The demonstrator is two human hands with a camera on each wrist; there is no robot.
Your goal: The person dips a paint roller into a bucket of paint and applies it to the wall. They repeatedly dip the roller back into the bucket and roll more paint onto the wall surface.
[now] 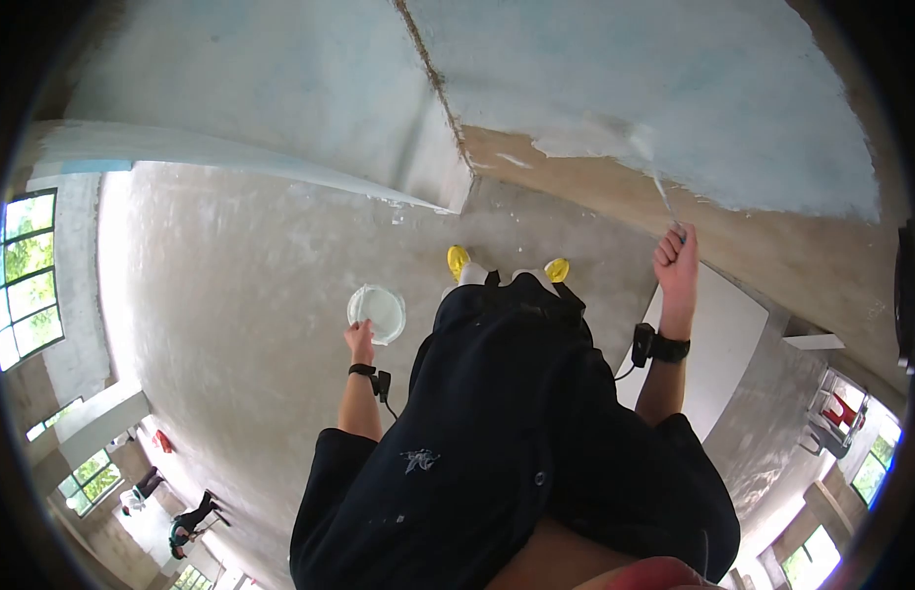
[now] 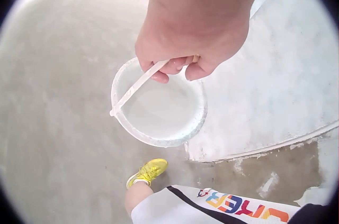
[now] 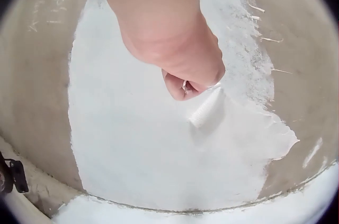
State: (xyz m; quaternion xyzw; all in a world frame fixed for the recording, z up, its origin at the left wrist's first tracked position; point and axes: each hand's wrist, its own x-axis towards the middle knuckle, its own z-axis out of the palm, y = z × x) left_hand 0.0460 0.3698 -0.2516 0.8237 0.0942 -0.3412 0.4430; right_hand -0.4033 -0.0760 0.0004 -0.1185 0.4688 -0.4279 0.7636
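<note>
My left hand grips the white handle of a bucket, which hangs below it, with pale liquid inside. My right hand is curled round the handle of a small paint roller. The white roller head overlaps the wet-looking white coat on the wall in the right wrist view. Its thin metal frame runs from the fist up to the wall. Most of the grip is hidden in the fingers.
Bare brown wall borders the coat low down, and a wall corner juts out ahead. Yellow shoes stand on the concrete floor. A pale board lies at the right. People are far back left.
</note>
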